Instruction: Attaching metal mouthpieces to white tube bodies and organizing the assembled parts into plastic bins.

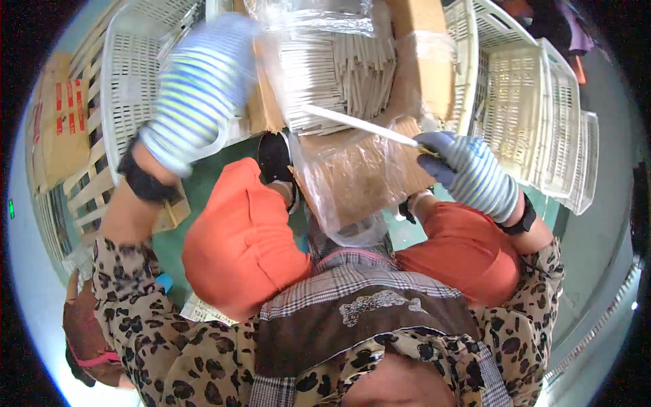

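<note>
around you is a room with a pale blue wall (20, 244) curving along the left and a green floor (201, 168) showing beside your bent, orange-trousered legs (237, 244). another person (91, 325) is at the lower left. white plastic crates stand on both sides: the left crate (129, 102), and the right crates (515, 115) set close together. between them, in front of you, an open cardboard box (430, 74) carries a clear plastic liner (322, 197) spilling over its near flap. at the far left is a second box (64, 129) with red marks. your gloved left hand (196, 91) is raised beside the open box, too blurred to tell whether its fingers are closed. your gloved right hand (475, 169) pinches one end of a white stick (366, 127), which slants over the near side of the open box, above the packed white sticks (363, 74).
</note>
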Available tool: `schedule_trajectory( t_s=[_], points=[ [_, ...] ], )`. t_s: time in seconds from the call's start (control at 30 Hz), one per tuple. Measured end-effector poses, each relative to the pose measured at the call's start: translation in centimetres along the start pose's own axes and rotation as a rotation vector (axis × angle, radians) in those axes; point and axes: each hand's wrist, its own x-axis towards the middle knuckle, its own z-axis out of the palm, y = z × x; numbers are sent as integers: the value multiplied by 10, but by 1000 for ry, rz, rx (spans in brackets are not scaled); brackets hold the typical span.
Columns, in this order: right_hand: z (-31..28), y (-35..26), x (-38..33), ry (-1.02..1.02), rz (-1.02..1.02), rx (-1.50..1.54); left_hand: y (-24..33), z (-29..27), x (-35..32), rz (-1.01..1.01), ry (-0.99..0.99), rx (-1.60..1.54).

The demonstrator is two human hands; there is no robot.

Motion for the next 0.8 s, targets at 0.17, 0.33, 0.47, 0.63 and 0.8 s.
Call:
schedule_trajectory(
  t_s=[0.17,0.33,0.47,0.63,0.8],
  points=[
    [-7,-56,-65,95,-105,-170,171,-7,-37,421,148,26],
    [1,-56,-90,120,-369,-530,192,2,-52,203,-350,-500],
    [-2,-69,-137,74,-295,-382,224,-15,-69,324,-265,-364],
    [-13,-70,-120,-146,-168,225,208,-22,-58,566,-48,-48],
    [-8,-71,-128,-84,-192,-193,208,-19,-61,583,-146,-50]
  ],
)
